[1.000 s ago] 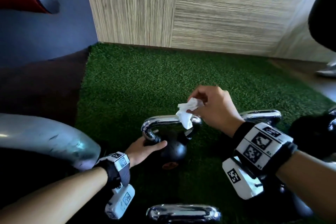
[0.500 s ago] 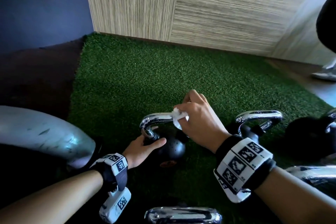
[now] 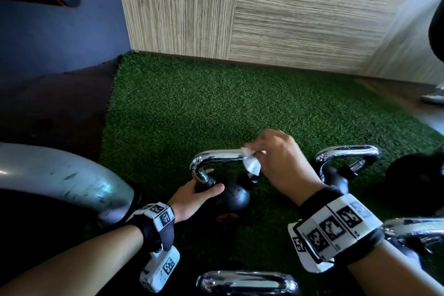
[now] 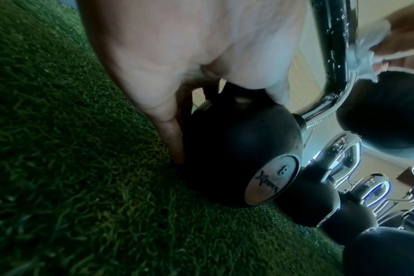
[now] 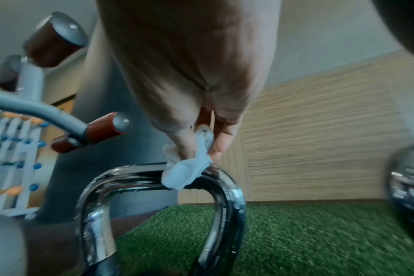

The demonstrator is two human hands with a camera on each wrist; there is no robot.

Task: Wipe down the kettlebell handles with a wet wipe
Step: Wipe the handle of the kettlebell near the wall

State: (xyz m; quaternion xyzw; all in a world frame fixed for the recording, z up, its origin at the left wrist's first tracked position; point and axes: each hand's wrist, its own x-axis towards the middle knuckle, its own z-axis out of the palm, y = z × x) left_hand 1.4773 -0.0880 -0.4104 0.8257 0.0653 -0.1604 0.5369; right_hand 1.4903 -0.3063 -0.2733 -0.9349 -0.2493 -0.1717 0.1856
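A black kettlebell (image 3: 234, 196) with a chrome handle (image 3: 216, 157) stands on green turf (image 3: 192, 103). My left hand (image 3: 199, 190) grips it where the handle's left post meets the ball, thumb across the ball. My right hand (image 3: 276, 158) pinches a crumpled white wet wipe (image 3: 251, 166) against the right part of the handle's top bar. In the right wrist view the wet wipe (image 5: 189, 171) is draped over the handle (image 5: 135, 175) between thumb and fingers. The left wrist view shows the ball (image 4: 236, 158), with a finger (image 4: 177, 145) down its side.
More chrome-handled kettlebells stand close by: one to the right (image 3: 348, 154), one at the lower right (image 3: 413, 230), one near the bottom edge (image 3: 247, 282). A grey machine tube (image 3: 60, 180) lies at the left. A wood-patterned wall (image 3: 264, 19) backs the turf.
My right hand came down onto the handle with the wipe and rubbed along its right part. The left hand kept its hold on the kettlebell.
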